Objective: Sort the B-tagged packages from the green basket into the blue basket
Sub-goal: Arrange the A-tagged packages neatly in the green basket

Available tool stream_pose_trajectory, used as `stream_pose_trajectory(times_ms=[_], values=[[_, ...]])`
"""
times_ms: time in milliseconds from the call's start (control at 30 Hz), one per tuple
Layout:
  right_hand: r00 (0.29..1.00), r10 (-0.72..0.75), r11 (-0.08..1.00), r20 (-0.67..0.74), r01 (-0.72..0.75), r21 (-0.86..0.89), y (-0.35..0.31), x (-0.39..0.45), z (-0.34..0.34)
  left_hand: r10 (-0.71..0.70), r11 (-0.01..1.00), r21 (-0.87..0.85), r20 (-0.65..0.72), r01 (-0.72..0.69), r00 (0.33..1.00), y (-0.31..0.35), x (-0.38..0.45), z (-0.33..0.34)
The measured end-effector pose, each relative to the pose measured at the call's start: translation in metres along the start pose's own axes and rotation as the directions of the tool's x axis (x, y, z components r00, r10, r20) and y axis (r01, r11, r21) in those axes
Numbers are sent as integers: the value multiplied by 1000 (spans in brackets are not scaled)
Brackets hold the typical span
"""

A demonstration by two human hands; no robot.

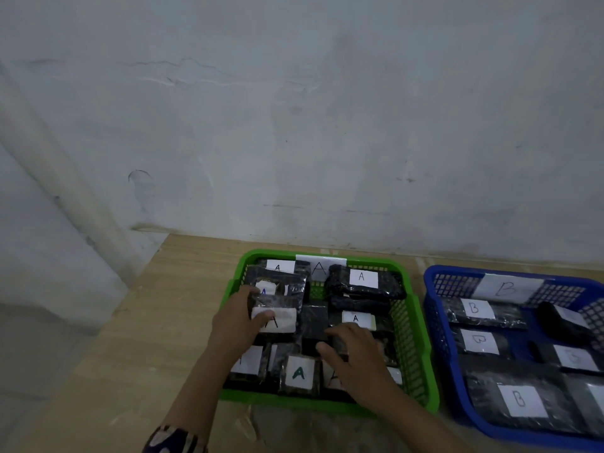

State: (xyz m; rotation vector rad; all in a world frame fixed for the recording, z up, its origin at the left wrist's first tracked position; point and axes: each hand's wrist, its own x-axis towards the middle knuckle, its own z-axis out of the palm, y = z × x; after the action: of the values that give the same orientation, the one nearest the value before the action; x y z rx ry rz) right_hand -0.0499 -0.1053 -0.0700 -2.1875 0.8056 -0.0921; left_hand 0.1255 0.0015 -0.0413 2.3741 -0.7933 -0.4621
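The green basket point(412, 354) sits in the middle of the wooden table, filled with several black wrapped packages that carry white A tags. My left hand point(237, 322) grips one A-tagged package point(281, 318) at the basket's left side, thumb on its label. My right hand point(356, 358) rests with curled fingers on a black package with no visible tag point(314, 318) near the basket's centre. To the right stands the blue basket point(434, 308), holding several black packages with B tags point(474, 308). No B tag shows in the green basket.
A white wall rises right behind both baskets. The wooden tabletop point(147, 322) extends left of the green basket to its edge. A paper A sign point(320, 268) hangs on the green basket's back rim and a B sign point(506, 288) on the blue one's.
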Motion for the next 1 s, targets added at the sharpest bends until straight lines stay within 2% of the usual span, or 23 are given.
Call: stream_pose_trajectory(times_ms=[200, 267, 333, 367, 400, 433, 467, 500, 533, 700, 833, 900, 1000], values=[[999, 24, 982, 42, -31, 188, -10, 13, -5, 149, 935, -330, 43, -127, 988, 12, -12, 0], [998, 41, 954, 48, -53, 295, -12, 15, -3, 203, 910, -384, 87, -155, 975, 17, -17, 5], [997, 77, 940, 27, -81, 331, -10, 15, -3, 215, 907, -391, 101, -160, 971, 20, -20, 9], [995, 102, 939, 7, -99, 329, -7, 14, -5, 190, 928, -341, 97, -147, 977, 18, -21, 9], [992, 127, 941, -15, -116, 317, -4, 12, -8, 159, 969, -201, 78, -140, 984, 16, -22, 8], [987, 154, 945, -47, -133, 299, 0, 10, -11, 130, 991, 24, 45, -131, 990, 12, -22, 6], [983, 167, 951, -78, -139, 276, 4, 8, -15, 112, 960, 257, 18, -113, 993, 7, -25, 2], [978, 179, 955, -104, -147, 260, 9, 5, -20, 93, 906, 414, 16, -91, 996, 4, -27, -2], [975, 182, 957, -128, -145, 251, 15, 3, -24, 73, 867, 491, 34, -80, 997, 2, -30, -5], [955, 195, 960, -224, -139, 242, 27, -1, -37, -8, 836, 542, 173, -89, 985, -6, -38, -12], [960, 132, 978, -248, -85, 191, 27, -2, -40, -62, 784, 609, 268, -120, 961, -13, -41, -19], [960, 111, 985, -259, -71, 158, 27, -2, -39, -90, 768, 632, 265, -102, 960, -15, -41, -22], [952, 97, 988, -290, -57, 144, 28, -4, -39, -62, 840, 537, 227, -72, 972, -15, -38, -24]])
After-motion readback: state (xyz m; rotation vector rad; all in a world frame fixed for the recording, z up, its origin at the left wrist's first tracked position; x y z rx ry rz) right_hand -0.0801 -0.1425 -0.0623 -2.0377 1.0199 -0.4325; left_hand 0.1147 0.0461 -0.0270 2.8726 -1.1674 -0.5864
